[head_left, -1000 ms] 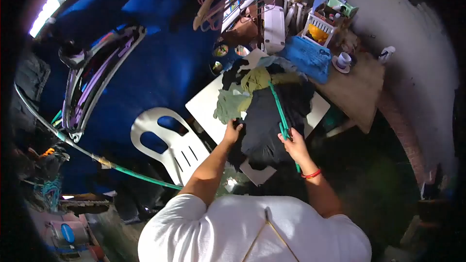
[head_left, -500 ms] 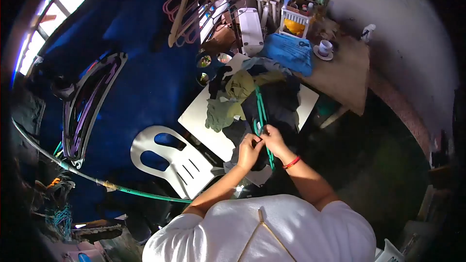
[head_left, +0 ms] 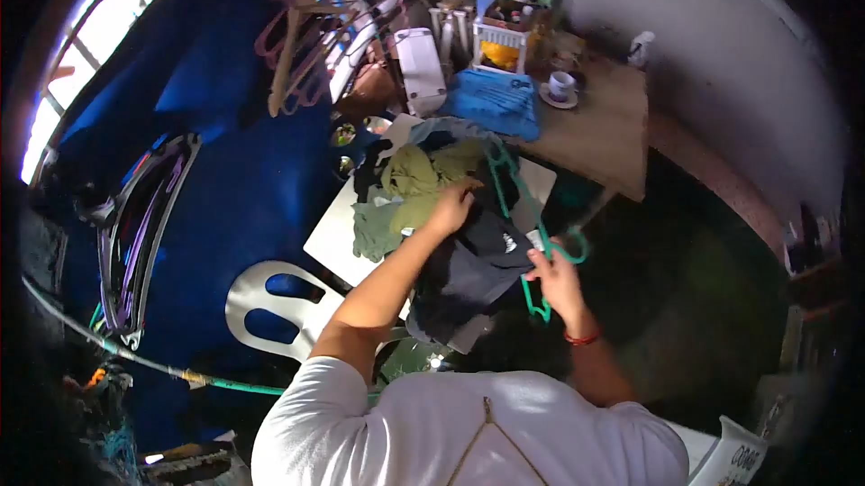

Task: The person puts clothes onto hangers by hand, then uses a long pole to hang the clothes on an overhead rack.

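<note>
A dark garment with a small white logo [head_left: 491, 256] drapes over the near side of the clothes pile. My left hand [head_left: 450, 209] is at its upper edge beside olive-green clothes [head_left: 413, 175], fingers curled on the dark cloth; their tips are partly hidden. On the right, my right hand [head_left: 560, 284], with a red bracelet at the wrist, grips a green plastic hanger [head_left: 526, 189] near its hook, fingers against the dark garment's edge. The hanger slants across the garment's right side, its hook pointing right.
Under the clothes is a white table [head_left: 329, 232]. A white plastic chair [head_left: 245, 306] stands to the left. Behind, a brown table [head_left: 608, 139] holds a blue folded packet [head_left: 494, 103], a cup on a saucer [head_left: 560, 88] and a white basket [head_left: 500, 36]. Several hangers [head_left: 293, 54] hang at the back left.
My hands were together on the green hanger and have moved apart. The left reached forward to the dark garment; the right moved right with the hanger, whose hook swung right. The view shifted.
</note>
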### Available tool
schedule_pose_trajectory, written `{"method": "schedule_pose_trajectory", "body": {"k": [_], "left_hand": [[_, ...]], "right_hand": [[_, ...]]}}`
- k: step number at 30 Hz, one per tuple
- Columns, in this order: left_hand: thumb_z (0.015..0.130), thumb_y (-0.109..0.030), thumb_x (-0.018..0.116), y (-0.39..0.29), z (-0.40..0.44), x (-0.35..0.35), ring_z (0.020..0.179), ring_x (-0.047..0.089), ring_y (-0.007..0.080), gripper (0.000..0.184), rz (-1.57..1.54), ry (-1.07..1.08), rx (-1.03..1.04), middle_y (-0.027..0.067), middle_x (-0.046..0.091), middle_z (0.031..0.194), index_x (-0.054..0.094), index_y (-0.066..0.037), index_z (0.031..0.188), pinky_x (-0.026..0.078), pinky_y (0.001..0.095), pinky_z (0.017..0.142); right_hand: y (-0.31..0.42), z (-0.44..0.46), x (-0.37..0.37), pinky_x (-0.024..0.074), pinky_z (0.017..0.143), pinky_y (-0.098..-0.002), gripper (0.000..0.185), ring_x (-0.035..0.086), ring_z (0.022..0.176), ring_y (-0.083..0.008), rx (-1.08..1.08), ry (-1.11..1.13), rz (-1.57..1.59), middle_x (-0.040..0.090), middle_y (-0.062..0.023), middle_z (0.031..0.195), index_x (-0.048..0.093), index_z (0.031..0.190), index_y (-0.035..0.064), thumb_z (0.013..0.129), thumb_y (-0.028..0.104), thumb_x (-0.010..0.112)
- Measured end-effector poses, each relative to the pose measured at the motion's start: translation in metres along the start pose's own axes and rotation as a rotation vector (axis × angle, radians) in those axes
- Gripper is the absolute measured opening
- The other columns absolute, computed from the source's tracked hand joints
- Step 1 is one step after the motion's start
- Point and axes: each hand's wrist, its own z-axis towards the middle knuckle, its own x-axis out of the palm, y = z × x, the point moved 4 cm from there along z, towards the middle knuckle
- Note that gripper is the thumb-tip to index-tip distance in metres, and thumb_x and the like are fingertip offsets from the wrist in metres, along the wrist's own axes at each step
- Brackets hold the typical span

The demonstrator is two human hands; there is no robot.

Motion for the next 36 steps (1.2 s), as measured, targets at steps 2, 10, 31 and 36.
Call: {"method": "schedule_pose_trajectory", "body": {"k": [2,10,31,36], "left_hand": [[0.084,-0.001,0.056,-0.03,0.022,0.014,0.103,0.059,0.0368,0.024,-0.132,0.238,-0.078,0.0183,0.064,0.108,0.061,-0.004,0.107,0.047,0.0407,0.085],[0.083,-0.025,0.06,-0.066,0.081,0.083,0.099,0.062,0.0392,0.03,0.22,0.485,-0.013,0.0221,0.065,0.101,0.062,-0.002,0.102,0.048,0.0458,0.085],[0.085,-0.026,0.067,-0.215,0.046,0.01,0.087,0.063,0.0361,0.034,0.304,0.493,0.497,0.0186,0.059,0.1,0.059,-0.009,0.113,0.051,0.0464,0.073],[0.088,-0.028,0.065,-0.344,0.038,-0.124,0.08,0.06,0.0361,0.029,0.597,0.379,0.904,0.0181,0.058,0.095,0.062,-0.006,0.107,0.049,0.0435,0.071]], "right_hand": [[-0.006,-0.013,-0.043,0.0488,0.063,-0.031,0.02,0.06,0.074,-0.0213,-0.07,-0.117,-0.239,0.059,-0.0097,0.084,0.059,0.099,-0.0002,0.096,0.019,0.058],[-0.058,-0.102,-0.118,0.0421,0.061,-0.0293,0.024,0.051,0.068,-0.0109,0.155,-0.217,-0.073,0.057,-0.0018,0.074,0.061,0.089,0.0047,0.099,0.024,0.051],[0.065,-0.026,-0.091,0.0478,0.072,-0.035,0.031,0.063,0.081,-0.0207,-0.074,-0.106,-0.234,0.066,-0.0097,0.083,0.063,0.086,-0.0028,0.098,0.024,0.051],[0.187,-0.052,-0.106,0.0484,0.072,-0.0335,0.016,0.064,0.081,-0.022,-0.547,0.05,-0.351,0.066,-0.0102,0.085,0.064,0.088,-0.0028,0.093,0.012,0.059]]}}
